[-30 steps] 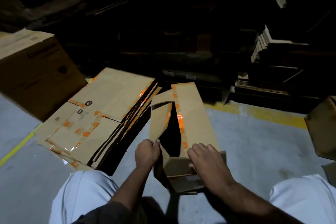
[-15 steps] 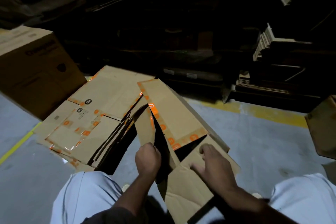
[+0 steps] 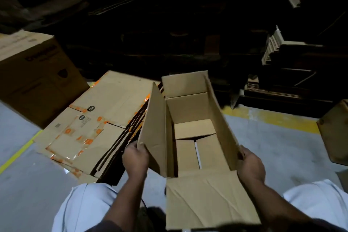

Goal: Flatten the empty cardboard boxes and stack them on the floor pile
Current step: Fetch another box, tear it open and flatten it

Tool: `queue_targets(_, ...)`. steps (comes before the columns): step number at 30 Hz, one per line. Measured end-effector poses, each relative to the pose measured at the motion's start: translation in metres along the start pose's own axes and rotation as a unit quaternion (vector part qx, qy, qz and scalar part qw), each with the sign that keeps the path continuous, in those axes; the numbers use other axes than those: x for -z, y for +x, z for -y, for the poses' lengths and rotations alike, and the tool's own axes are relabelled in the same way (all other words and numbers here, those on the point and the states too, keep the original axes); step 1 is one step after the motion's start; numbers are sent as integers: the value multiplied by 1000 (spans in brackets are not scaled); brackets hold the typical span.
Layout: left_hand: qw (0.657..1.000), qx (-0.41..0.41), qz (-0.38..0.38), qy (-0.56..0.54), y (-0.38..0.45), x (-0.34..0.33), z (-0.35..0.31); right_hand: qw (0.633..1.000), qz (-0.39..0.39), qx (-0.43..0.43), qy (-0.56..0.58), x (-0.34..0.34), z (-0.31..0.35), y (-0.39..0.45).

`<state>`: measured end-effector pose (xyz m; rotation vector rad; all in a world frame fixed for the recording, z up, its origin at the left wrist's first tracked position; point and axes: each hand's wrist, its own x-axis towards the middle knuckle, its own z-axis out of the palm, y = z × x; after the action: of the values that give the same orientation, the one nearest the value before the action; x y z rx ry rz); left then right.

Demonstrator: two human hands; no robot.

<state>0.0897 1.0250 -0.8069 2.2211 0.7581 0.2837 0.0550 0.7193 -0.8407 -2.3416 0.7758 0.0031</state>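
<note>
Fingers of both hands curl over the top flaps of an open cardboard box (image 3: 192, 130), held mouth-up between the person's knees.

Left hand (image 3: 135, 158) grips the lower corner of the box's left flap, which stands up and leans outward; right hand (image 3: 251, 164) grips the edge of the right wall, thumb on the outer face. The box is not yet flattened: its walls stand square, the far flap is raised, the near flap (image 3: 207, 199) lies folded toward the person, and the bottom flaps inside are partly parted with a pale gap between them. Just left of it, touching the left flap's outer side, lies the floor pile of flattened boxes (image 3: 105, 118) with orange tape, on the grey floor (image 3: 273, 143). A large closed carton (image 3: 35, 75) stands behind the pile at far left.
</note>
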Motion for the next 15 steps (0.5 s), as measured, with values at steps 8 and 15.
queue_targets(8, 997, 48, -23, 56, -8, -16, 18, 999, -20, 28, 31, -2, 7, -12)
queue_targets(15, 893, -173, 59, 412, -2, -22, 31, 989, -132, 66, -2, 13, 26, -11)
